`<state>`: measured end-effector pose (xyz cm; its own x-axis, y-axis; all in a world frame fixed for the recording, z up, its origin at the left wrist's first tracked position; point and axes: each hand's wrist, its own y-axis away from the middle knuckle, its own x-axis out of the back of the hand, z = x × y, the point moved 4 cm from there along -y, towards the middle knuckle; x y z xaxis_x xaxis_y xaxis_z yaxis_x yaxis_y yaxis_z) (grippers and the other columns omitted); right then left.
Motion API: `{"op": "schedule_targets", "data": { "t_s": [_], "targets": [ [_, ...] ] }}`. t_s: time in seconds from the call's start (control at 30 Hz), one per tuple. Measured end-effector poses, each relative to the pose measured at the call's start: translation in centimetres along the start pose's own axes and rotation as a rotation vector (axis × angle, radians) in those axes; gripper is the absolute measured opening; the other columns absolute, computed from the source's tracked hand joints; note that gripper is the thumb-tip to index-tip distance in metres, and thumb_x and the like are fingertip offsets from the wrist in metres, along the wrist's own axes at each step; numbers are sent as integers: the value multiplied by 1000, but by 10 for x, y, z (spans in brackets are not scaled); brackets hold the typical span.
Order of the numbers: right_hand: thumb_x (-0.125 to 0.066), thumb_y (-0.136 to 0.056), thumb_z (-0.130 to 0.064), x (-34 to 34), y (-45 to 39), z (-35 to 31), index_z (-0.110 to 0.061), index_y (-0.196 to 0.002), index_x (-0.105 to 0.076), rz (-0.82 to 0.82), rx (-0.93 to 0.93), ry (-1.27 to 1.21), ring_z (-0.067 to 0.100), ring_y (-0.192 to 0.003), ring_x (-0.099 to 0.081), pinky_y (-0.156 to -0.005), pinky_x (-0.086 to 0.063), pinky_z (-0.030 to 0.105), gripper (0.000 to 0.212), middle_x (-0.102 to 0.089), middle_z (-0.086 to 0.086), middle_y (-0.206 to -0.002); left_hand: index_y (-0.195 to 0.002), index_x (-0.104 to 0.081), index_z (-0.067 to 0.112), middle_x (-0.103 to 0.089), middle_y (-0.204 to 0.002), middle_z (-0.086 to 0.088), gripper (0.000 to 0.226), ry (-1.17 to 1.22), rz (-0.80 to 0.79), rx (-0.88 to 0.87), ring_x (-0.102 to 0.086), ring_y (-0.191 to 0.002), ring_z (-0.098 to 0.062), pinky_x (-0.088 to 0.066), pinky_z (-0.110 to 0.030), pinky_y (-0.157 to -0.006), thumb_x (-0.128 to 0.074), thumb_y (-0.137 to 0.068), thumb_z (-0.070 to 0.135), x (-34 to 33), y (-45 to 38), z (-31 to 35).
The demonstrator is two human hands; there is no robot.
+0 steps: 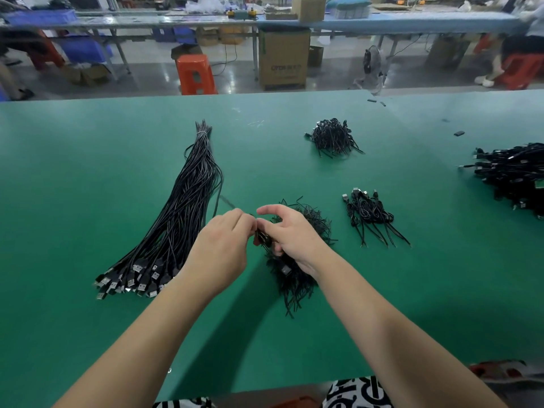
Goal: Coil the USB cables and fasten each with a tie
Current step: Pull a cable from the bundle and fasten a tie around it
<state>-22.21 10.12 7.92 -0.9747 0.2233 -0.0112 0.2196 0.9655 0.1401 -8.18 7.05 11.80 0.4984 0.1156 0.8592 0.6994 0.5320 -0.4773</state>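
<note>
Both hands meet over the middle of the green table (88, 160). The right hand (290, 237) grips a small black coiled cable (265, 241), its USB plug showing just below the palm; thumb and lower fingers clench the coil while the forefinger arches free above. The left hand (223, 251) pinches at the coil's upper end, fingertips pressed against the right hand's; what it pinches is too small to make out.

Directly beneath and behind the hands lies a heap of black ties (294, 281), loose strands straggling toward the near edge. Left of the hands a long bundle of straight cables (182, 213) stretches away, bound near its far tip, its silver plugs fanned out at the near end. To the right rests a small group of coiled cables (368, 213), plugs pointing away. Farther back sits another dark heap (334, 138), and a large pile (515, 175) crowds the right edge.
</note>
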Motion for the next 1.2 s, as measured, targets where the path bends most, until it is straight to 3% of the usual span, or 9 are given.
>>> {"op": "schedule_targets", "data": {
  "t_s": [0.13,0.33,0.47,0.57,0.7,0.87,1.0,1.07,1.2],
  "targets": [
    [-61,-101,-22,-3,0,0,-13,-97,-64,-31,-13,20,10,-41,-38,-40,-27,20,9,-70,6,-66,-86,-60,7,-58,-79,-7,13,28,46,-22,-55,-63,-31,-43,-37,-62,-64,-81,-5,-1,4,3],
    [-55,-96,9,-4,1,-7,-15,-107,-68,-192,84,-51,10,-64,-59,-51,-44,22,29,-75,0,-83,-83,-56,23,-62,-73,9,19,448,56,417,-52,-62,-5,-38,-17,-58,-58,-97,10,-7,5,-23],
    [-62,-99,-20,-4,3,-11,-29,-78,-72,-93,142,164,8,-50,-39,-47,-31,19,24,-69,-6,-67,-82,-53,26,-56,-66,6,21,525,34,474,-47,-57,-4,-36,-15,-54,-58,-97,13,-9,4,-25],
    [-55,-101,-34,-4,3,-14,-21,-59,-62,-13,166,343,8,-43,-29,-49,-30,24,45,-54,-8,-50,-86,-50,18,-53,-77,7,16,384,85,369,-49,-68,-6,-33,-19,-61,-55,-97,7,-6,4,-17],
    [-55,-101,-35,-4,1,-9,-3,-68,-58,-28,52,302,12,-48,-24,-49,-22,24,47,-38,-6,-50,-86,-56,8,-54,-81,-7,16,-31,136,21,-52,-69,-31,-33,-34,-66,-45,-85,-3,-2,5,-5],
    [-62,-94,-48,-2,-1,-7,-23,-51,-53,-96,-106,188,12,-48,-16,-46,-17,23,50,-25,-8,-51,-93,-56,8,-59,-83,-11,20,-136,176,-124,-59,-73,-34,-42,-41,-66,-52,-79,-7,0,7,-3],
    [-59,-98,-44,6,-4,-10,-20,-81,-70,20,-27,242,11,-46,-30,-44,-28,18,31,-44,-7,-53,-89,-59,8,-58,-85,-4,11,109,169,121,-52,-72,-25,-38,-32,-69,-53,-92,0,3,5,-8],
    [-61,-98,-27,12,-2,-14,-28,-108,-69,113,110,365,9,-52,-42,-54,-39,18,13,-60,-8,-74,-90,-57,14,-56,-83,5,10,295,149,299,-52,-73,-10,-40,-22,-69,-55,-96,6,2,4,-16],
    [-75,-87,-15,2,4,-21,-32,-118,-67,68,386,552,12,-72,-54,-77,-45,17,37,-56,-9,-120,-82,-58,19,-58,-67,4,17,692,61,641,-47,-59,-9,-38,-24,-59,-58,-97,11,-14,2,-32]
  ]
}}
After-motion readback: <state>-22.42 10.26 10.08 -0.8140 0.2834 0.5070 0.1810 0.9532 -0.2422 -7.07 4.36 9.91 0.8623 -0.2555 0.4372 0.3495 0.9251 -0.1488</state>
